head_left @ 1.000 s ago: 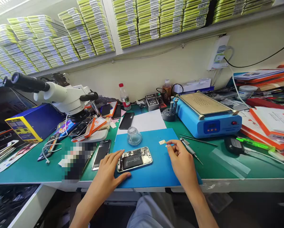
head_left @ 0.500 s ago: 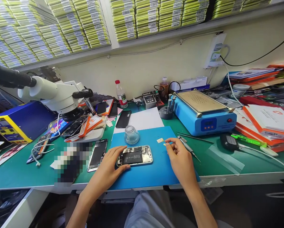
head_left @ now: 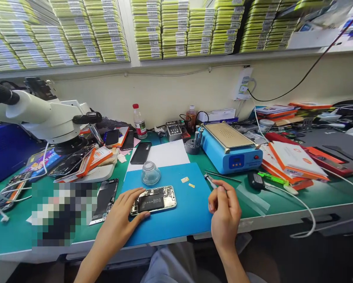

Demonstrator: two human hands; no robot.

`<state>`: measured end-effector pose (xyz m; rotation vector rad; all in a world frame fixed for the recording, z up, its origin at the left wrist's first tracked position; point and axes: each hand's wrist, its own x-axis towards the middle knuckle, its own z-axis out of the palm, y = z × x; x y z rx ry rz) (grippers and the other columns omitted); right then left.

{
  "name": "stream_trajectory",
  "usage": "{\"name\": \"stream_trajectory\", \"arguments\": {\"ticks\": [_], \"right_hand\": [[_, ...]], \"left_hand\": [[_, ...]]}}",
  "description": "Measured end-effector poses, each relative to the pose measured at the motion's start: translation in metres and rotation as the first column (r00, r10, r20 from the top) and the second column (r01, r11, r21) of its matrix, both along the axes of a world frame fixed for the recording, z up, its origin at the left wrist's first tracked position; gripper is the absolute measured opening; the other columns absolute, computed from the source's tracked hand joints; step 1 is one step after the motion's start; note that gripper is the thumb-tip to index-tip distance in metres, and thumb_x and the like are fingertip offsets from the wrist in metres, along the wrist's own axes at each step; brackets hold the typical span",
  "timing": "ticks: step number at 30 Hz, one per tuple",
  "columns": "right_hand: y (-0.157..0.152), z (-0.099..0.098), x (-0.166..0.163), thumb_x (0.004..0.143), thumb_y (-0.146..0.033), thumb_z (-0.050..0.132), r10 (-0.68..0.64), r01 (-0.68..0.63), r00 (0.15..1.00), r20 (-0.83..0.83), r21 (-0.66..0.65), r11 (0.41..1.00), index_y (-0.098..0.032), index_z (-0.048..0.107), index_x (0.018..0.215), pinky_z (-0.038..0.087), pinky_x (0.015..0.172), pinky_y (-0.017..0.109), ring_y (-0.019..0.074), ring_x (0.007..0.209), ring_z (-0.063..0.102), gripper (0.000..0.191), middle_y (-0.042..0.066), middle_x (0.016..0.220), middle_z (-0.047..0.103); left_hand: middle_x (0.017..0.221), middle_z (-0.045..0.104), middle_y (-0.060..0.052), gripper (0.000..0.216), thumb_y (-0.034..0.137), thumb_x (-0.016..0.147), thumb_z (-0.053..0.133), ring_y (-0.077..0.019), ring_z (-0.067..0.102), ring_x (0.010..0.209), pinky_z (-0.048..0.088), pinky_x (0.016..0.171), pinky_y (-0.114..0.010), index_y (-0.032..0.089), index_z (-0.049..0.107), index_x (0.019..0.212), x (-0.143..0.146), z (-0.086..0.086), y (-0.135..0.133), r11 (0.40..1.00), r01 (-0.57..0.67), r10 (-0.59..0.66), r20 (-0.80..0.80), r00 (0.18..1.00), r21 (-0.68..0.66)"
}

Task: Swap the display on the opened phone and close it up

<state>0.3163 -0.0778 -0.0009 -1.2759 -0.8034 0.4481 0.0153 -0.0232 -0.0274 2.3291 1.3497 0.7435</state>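
Note:
An opened smartphone [head_left: 154,200] lies on the blue mat [head_left: 176,224], its battery and inner parts showing. My left hand [head_left: 124,210] grips its left end, thumb along the near edge and fingers at the far edge. At the mat's right side, my right hand [head_left: 226,210] is closed around a slim grey screwdriver [head_left: 211,181]; most of the tool is hidden by the fingers. Two small pale pieces, one a larger flat piece [head_left: 184,180] and one a smaller piece [head_left: 191,185], lie between the phone and my right hand. Behind the phone stands a clear glass cup [head_left: 150,173].
Left of my left hand lies a detached phone screen [head_left: 105,200]. A microscope [head_left: 43,118] rises at the left. Farther back are a black phone case [head_left: 140,153], a bit holder [head_left: 192,146] and a blue heating plate machine [head_left: 232,151]. Tweezers [head_left: 223,175] lie behind my right hand.
My right hand has left the small pale pieces, moved right and taken hold of the screwdriver from the table. My left hand stays on the phone. The view has shifted to the right.

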Motion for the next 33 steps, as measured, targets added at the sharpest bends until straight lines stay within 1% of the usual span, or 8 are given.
{"name": "stream_trajectory", "arguments": {"ticks": [2, 5, 7, 10, 14, 19, 27, 33], "right_hand": [[-0.002, 0.001, 0.004, 0.109, -0.065, 0.054, 0.099, -0.096, 0.994, 0.049, -0.068, 0.993, -0.020, 0.065, 0.115, 0.032, 0.050, 0.028, 0.0185, 0.055, 0.040, 0.048, -0.003, 0.064, 0.046], [0.006, 0.005, 0.008, 0.101, -0.065, 0.065, 0.284, -0.255, 0.950, 0.129, -0.200, 0.946, -0.018, 0.073, 0.109, 0.031, 0.048, 0.028, 0.0184, 0.053, 0.045, 0.048, 0.001, 0.067, 0.056], [0.016, 0.007, 0.005, 0.100, -0.069, 0.064, 0.340, -0.296, 0.926, 0.163, -0.245, 0.923, -0.018, 0.075, 0.110, 0.031, 0.049, 0.028, 0.0184, 0.054, 0.045, 0.053, 0.003, 0.069, 0.058], [0.029, 0.005, -0.003, 0.102, -0.076, 0.057, 0.339, -0.292, 0.927, 0.159, -0.259, 0.921, -0.018, 0.074, 0.109, 0.029, 0.049, 0.028, 0.0179, 0.054, 0.040, 0.060, 0.001, 0.065, 0.052], [0.033, -0.001, -0.002, 0.099, -0.082, 0.060, 0.310, -0.287, 0.948, 0.066, -0.239, 0.928, -0.019, 0.066, 0.102, 0.027, 0.046, 0.026, 0.0170, 0.053, 0.034, 0.063, -0.002, 0.062, 0.042], [0.030, -0.006, 0.007, 0.096, -0.087, 0.066, 0.322, -0.320, 0.946, -0.030, -0.219, 0.922, -0.020, 0.063, 0.104, 0.027, 0.044, 0.024, 0.0163, 0.054, 0.033, 0.068, -0.002, 0.062, 0.044], [0.029, -0.005, 0.004, 0.095, -0.088, 0.070, 0.320, -0.322, 0.946, -0.044, -0.217, 0.922, -0.020, 0.063, 0.102, 0.026, 0.044, 0.023, 0.0160, 0.055, 0.033, 0.068, -0.001, 0.064, 0.045], [0.029, -0.004, 0.003, 0.097, -0.082, 0.069, 0.315, -0.315, 0.949, -0.032, -0.207, 0.926, -0.020, 0.064, 0.102, 0.027, 0.046, 0.023, 0.0162, 0.056, 0.034, 0.063, -0.001, 0.063, 0.045]], "left_hand": [[0.166, 0.057, 0.003, 0.048, 0.051, 0.113, 0.060, -0.0295, 0.048, 0.156, 0.042, 0.128, -0.060, 0.046, 0.047, 0.159, 0.000, -0.001, 0.001, 1.000, 0.007, -0.006, 0.021, 1.000, -0.013], [0.167, 0.056, 0.004, 0.048, 0.047, 0.113, 0.062, -0.0286, 0.048, 0.157, 0.041, 0.129, -0.059, 0.046, 0.049, 0.159, -0.001, -0.001, 0.002, 0.999, 0.007, -0.006, 0.051, 0.999, -0.033], [0.168, 0.055, 0.003, 0.050, 0.043, 0.112, 0.064, -0.0277, 0.047, 0.158, 0.040, 0.130, -0.058, 0.044, 0.048, 0.159, -0.001, 0.000, 0.002, 0.999, 0.005, -0.002, 0.067, 0.998, -0.046], [0.169, 0.055, 0.003, 0.052, 0.039, 0.110, 0.067, -0.0262, 0.047, 0.158, 0.040, 0.131, -0.055, 0.041, 0.049, 0.159, 0.000, 0.003, 0.001, 0.998, 0.004, 0.001, 0.081, 0.997, -0.062], [0.166, 0.058, 0.001, 0.052, 0.040, 0.108, 0.071, -0.0254, 0.049, 0.156, 0.040, 0.130, -0.052, 0.038, 0.052, 0.156, 0.003, 0.008, -0.001, 0.997, -0.011, 0.018, 0.087, 0.996, -0.071], [0.162, 0.060, 0.003, 0.056, 0.038, 0.105, 0.078, -0.0237, 0.050, 0.153, 0.040, 0.129, -0.048, 0.039, 0.053, 0.155, 0.005, 0.015, -0.002, 0.996, -0.016, 0.024, 0.092, 0.995, -0.090], [0.161, 0.058, 0.005, 0.061, 0.028, 0.103, 0.080, -0.0218, 0.049, 0.153, 0.039, 0.129, -0.045, 0.044, 0.051, 0.155, 0.002, 0.017, -0.002, 0.993, -0.006, 0.023, 0.138, 0.990, -0.118], [0.158, 0.051, 0.002, 0.066, 0.023, 0.101, 0.082, -0.0236, 0.047, 0.153, 0.039, 0.129, -0.045, 0.050, 0.052, 0.154, -0.001, 0.016, -0.005, 0.997, 0.023, -0.009, 0.192, 0.981, -0.069]]}}
